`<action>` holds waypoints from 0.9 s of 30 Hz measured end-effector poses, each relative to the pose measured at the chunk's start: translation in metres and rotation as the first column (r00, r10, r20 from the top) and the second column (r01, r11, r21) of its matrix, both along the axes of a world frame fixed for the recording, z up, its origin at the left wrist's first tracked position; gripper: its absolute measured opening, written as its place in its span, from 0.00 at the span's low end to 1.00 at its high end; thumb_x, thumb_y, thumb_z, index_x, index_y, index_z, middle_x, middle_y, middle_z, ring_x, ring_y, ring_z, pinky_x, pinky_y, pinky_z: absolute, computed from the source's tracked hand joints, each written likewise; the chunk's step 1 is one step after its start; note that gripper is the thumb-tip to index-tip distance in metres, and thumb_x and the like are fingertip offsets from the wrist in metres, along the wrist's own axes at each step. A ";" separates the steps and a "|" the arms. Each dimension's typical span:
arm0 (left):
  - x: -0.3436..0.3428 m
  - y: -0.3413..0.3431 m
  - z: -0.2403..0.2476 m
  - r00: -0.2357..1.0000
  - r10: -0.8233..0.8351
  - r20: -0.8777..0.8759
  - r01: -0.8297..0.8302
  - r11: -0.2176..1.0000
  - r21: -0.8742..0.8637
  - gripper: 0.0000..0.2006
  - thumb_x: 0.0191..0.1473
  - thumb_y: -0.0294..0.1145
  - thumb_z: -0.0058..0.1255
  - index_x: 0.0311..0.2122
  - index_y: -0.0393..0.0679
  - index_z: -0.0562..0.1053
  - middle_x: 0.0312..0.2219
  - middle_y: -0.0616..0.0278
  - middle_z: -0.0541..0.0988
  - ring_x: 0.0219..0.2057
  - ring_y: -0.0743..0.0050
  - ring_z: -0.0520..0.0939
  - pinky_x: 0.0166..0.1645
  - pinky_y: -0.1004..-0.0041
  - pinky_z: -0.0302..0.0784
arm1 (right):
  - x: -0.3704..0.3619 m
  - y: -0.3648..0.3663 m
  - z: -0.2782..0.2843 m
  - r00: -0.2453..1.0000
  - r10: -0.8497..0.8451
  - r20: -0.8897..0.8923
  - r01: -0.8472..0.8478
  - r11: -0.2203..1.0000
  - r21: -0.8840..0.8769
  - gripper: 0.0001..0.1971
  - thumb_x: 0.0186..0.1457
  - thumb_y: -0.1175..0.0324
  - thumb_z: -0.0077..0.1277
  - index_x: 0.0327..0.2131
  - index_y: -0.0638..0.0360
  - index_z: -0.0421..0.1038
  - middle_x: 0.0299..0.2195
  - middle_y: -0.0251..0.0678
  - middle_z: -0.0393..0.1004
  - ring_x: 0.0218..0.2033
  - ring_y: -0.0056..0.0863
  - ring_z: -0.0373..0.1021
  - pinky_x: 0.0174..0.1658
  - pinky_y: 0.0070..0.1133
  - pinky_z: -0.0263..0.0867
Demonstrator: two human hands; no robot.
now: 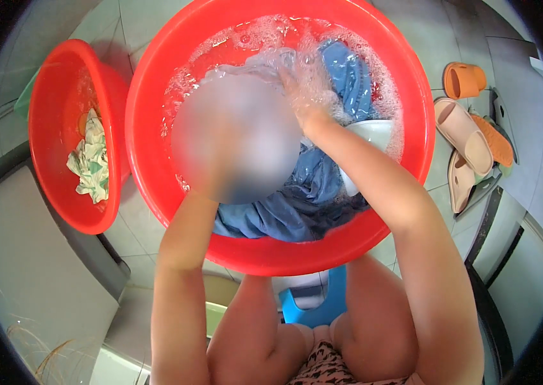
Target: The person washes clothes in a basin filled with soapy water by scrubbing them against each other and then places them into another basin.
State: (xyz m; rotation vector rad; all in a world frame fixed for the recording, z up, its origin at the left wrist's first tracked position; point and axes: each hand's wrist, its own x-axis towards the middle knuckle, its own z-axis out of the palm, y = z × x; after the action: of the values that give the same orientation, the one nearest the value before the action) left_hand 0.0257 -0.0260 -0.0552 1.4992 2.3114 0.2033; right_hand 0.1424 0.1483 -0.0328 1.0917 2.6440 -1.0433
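A large red basin [146, 128] holds soapy water and wet laundry. My left hand [225, 151] is over the basin's left half, inside a round blurred patch that hides its fingers. My right hand [306, 106] is in the suds near the middle, its fingers partly covered by foam and closed on a white cloth [274, 59]. Blue denim clothing [271, 218] lies bunched along the basin's near side, below both hands. Another blue piece of fabric [347, 74] floats at the far right. A white, bowl-like object [374, 131] shows partly behind my right forearm.
To the left, a smaller red basin [43, 141] contains a green-and-white patterned cloth [93, 160]. Several slippers and shoes lie on the right, among them a beige slipper [467, 131] and an orange one [464, 80]. A blue plastic piece [316, 314] shows between my legs.
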 end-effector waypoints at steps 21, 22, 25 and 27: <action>0.035 0.042 0.066 0.688 0.333 0.644 -0.592 0.771 0.234 0.23 0.49 0.26 0.43 0.52 0.32 0.66 0.46 0.49 0.73 0.49 0.61 0.72 0.56 0.69 0.65 | -0.019 -0.023 -0.012 0.544 -0.838 0.034 -0.093 -0.100 -0.991 0.23 0.54 0.51 0.49 0.46 0.58 0.67 0.37 0.40 0.73 0.36 0.33 0.71 0.39 0.28 0.70; 0.037 0.033 0.053 0.812 0.275 0.514 -0.514 0.754 0.409 0.21 0.48 0.26 0.43 0.49 0.32 0.69 0.47 0.49 0.73 0.49 0.60 0.72 0.55 0.68 0.65 | -0.022 -0.026 -0.008 0.515 -0.855 0.057 -0.168 -0.166 -0.972 0.21 0.54 0.52 0.48 0.43 0.58 0.68 0.35 0.38 0.73 0.34 0.32 0.72 0.38 0.27 0.70; 0.037 0.057 0.091 0.732 0.156 0.663 -0.518 0.760 0.393 0.19 0.49 0.26 0.38 0.47 0.31 0.70 0.42 0.50 0.76 0.46 0.59 0.75 0.53 0.68 0.67 | -0.019 -0.035 0.012 0.430 -0.902 0.046 -0.206 -0.147 -0.967 0.14 0.54 0.57 0.47 0.34 0.58 0.70 0.29 0.34 0.73 0.31 0.30 0.72 0.35 0.26 0.69; 0.009 0.053 0.080 0.822 0.173 0.543 -0.449 0.783 0.430 0.19 0.50 0.27 0.37 0.47 0.31 0.70 0.40 0.51 0.77 0.43 0.63 0.76 0.51 0.69 0.68 | -0.018 -0.033 0.050 0.551 -0.820 -0.154 -0.037 0.160 -0.986 0.12 0.53 0.59 0.47 0.31 0.59 0.70 0.28 0.34 0.74 0.29 0.30 0.72 0.34 0.26 0.68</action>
State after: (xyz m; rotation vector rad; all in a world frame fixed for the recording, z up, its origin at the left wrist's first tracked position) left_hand 0.0351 0.0265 0.0250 1.0595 2.1503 1.2790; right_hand 0.1247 0.1154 0.0168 1.2096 1.0426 -3.1278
